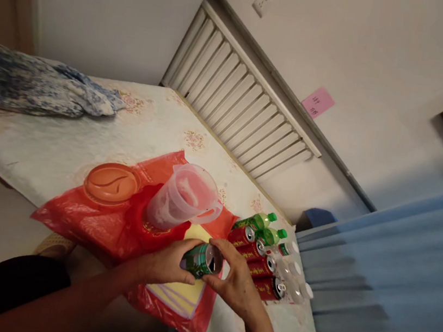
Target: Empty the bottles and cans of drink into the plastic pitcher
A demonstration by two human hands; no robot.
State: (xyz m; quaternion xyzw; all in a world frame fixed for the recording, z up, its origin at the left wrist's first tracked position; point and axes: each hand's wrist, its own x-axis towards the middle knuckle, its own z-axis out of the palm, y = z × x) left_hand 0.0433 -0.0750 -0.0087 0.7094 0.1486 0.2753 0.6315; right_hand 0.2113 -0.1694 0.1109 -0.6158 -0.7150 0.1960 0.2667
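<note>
A green drink can (198,260) with an opened top is held between my two hands, tilted above the table. My left hand (169,262) grips the side of its body, thumb and fingers around it. With thumb and fingers, my right hand (233,275) closes on the can's top rim. Below the can lie folded yellow cloths (178,294) with a purple edge, on a red plastic bag (85,221). Just behind my left hand stands a translucent plastic jug (170,203) with a handle. An orange round lid (112,182) rests to its left.
Several red cans (242,236) stand in a row to the right, beside green bottles (255,221) and clear bottles (292,277). A patterned cloth (47,84) lies at the far left. The radiator (236,85) runs along the wall; a blue curtain (390,255) hangs right.
</note>
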